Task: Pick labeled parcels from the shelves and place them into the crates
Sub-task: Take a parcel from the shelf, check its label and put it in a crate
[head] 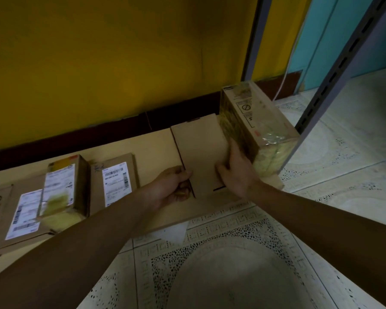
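Found left hand [176,186] clamped on the near left edge of a plain flat brown cardboard parcel [201,157], thumb on the top face and fingers curled under the edge. Found right hand [234,172] clamped on the same parcel's right edge, thumb lying on top and fingers running down the right side. Recorded hands as apart, one on each side of the parcel.

Located parcel on a low tan board shelf [147,141], right of centre, with its far end towards the dark skirting [98,139]. Unable to tell whether the near end is lifted off the board.

Noted just right of the parcel a tall cardboard box wrapped in clear film [254,123], with printed symbols on its upper face and yellowish padding at its near end. Noted the right hand's fingers between this box and the parcel.

Noted to the left, apart from the parcel, a small brown box with a white barcode label [115,177]. Noted further left a narrow box with a label and yellowish padding [62,186], sitting on a flat parcel with a white label [20,217].

Observed a grey slotted metal upright [343,63] at far right, a yellow wall [120,52] behind and patterned pale floor tiles [232,264] at near side.
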### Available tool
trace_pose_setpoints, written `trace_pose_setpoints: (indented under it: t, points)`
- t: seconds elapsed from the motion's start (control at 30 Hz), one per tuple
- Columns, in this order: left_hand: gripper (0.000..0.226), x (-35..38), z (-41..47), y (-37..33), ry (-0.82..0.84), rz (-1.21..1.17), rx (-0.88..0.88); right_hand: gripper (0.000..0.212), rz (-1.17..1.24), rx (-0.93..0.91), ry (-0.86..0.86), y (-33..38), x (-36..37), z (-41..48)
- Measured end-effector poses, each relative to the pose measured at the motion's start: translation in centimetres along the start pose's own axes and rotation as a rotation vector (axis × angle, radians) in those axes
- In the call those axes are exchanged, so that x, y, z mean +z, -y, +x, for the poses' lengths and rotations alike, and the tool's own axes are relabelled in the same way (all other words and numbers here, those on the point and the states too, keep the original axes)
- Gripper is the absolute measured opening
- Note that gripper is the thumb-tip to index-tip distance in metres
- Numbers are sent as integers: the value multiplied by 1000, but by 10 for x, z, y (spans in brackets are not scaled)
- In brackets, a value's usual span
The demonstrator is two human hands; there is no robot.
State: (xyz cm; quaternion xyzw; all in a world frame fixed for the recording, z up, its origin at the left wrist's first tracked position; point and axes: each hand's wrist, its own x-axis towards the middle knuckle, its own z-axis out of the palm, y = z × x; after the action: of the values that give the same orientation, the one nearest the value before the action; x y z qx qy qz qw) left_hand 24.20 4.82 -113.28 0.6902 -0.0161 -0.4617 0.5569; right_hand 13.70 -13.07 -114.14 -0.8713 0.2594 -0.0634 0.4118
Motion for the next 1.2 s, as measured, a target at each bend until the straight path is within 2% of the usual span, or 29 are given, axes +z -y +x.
trace_pose_setpoints:
  t: [0.1, 0.2, 0.27, 0.37, 0.5, 0.57, 0.63, 0.67, 0.83, 0.97, 1.07, 1.13, 1.2]
  points:
    - [27, -11, -8, -4, -12, 116, 68, 64, 90, 89, 12, 2, 2, 1]
    - [30, -15, -19, -8, -116, 174, 140, 55, 222, 40, -17, 11, -5, 3]
    - [38, -14, -22, -13, -65, 94, 146, 60, 308, 5, 47, 19, -7, 0]
    - [33, -4, -32, -24, 77, -84, 105, 64, 331, -72, 114, 25, 0, -3]
    - [29, 5, -34, -32, 12, -103, 130, 70, 433, -92, 192, 31, 8, -6]
    - [42, 8, -34, -31, -14, -68, 112, 58, 496, -78, 249, 35, 14, -8]
    - [51, 11, -33, -28, -43, 3, 135, 29, 529, -70, 279, 41, 21, -12]
    - [51, 11, -32, -27, -68, 28, 162, 25, 532, -62, 277, 43, 25, -12]
    - [26, 7, -28, -23, -146, 19, 186, 28, 369, -78, 242, 36, 35, -9]
    - [26, 0, -28, -27, -181, -46, 178, 28, 223, -57, 160, 24, 30, -4]
    - [28, -8, -26, -27, -193, -102, 191, 27, 78, -123, 72, 16, 22, -2]
    - [30, -13, -27, -27, -196, -110, 210, 41, 45, -71, -1, 11, 16, -1]
    - [32, -17, -28, -27, -195, -121, 207, 63, 132, 14, -10, 9, 12, 0]
